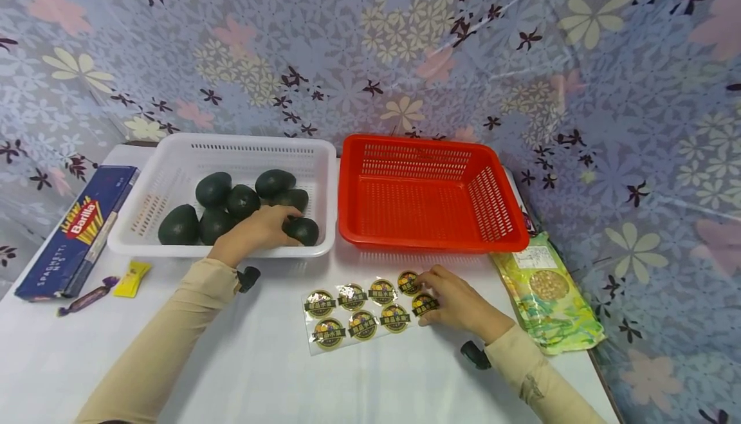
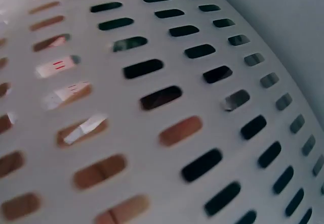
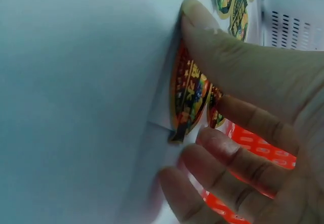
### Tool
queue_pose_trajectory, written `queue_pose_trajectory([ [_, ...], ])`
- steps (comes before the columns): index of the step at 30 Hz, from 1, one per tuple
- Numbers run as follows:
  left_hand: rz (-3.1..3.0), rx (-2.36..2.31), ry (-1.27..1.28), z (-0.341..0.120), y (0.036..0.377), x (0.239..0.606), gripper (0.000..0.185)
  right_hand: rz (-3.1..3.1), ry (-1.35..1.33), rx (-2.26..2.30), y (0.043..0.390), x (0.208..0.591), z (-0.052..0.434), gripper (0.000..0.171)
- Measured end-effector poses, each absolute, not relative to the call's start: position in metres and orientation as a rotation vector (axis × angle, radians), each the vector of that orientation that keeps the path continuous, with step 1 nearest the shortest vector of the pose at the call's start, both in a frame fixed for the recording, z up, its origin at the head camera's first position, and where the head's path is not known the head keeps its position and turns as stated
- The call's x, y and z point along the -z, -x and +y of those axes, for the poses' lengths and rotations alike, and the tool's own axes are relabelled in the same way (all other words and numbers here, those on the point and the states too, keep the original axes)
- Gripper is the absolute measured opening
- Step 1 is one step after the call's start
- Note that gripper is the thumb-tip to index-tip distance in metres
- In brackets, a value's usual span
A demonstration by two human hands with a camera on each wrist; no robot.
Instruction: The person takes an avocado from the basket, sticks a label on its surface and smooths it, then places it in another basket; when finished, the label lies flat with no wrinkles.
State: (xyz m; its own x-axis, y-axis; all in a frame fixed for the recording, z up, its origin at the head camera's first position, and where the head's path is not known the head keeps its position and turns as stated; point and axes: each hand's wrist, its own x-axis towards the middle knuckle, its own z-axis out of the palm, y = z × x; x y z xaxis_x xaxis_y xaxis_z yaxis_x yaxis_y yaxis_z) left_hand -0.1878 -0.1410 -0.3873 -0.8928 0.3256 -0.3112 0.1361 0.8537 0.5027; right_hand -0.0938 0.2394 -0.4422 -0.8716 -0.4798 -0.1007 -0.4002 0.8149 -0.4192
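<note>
My left hand reaches into the white basket and grips a dark green avocado near its front right corner. Several more avocados lie in that basket. Only the slotted basket wall fills the left wrist view, with skin tones and dark shapes showing through its slots. Over the right end of a sheet of round black-and-gold stickers is my right hand. Its thumb touches the sheet beside an end sticker, with the other fingers apart on that sticker's far side.
A red basket stands right of the white one. On the right lies a green and yellow food bag. At the left are a blue spaghetti box, a yellow wrapped candy and a purple-brown wrapped candy. A floral cloth hangs behind.
</note>
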Motion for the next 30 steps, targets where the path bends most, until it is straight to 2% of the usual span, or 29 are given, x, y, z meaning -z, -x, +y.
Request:
queue_pose_trajectory([
  [6, 2.577, -0.638, -0.436, -0.1395, 0.1950, 0.3936, 0.074, 2.774, 0.687, 0.564, 0.0948, 0.4422, 0.2377, 0.059],
  [23, 2.600, -0.702, -0.521, -0.1385, 0.1967, 0.3969, 0.060, 2.724, 0.625, 0.566, 0.0990, 0.4388, 0.2359, 0.052],
  [30, 2.685, -0.723, -0.513, -0.1402, 0.1927, 0.3929, 0.068, 2.724, 0.626, 0.569, 0.0993, 0.4395, 0.2371, 0.049],
])
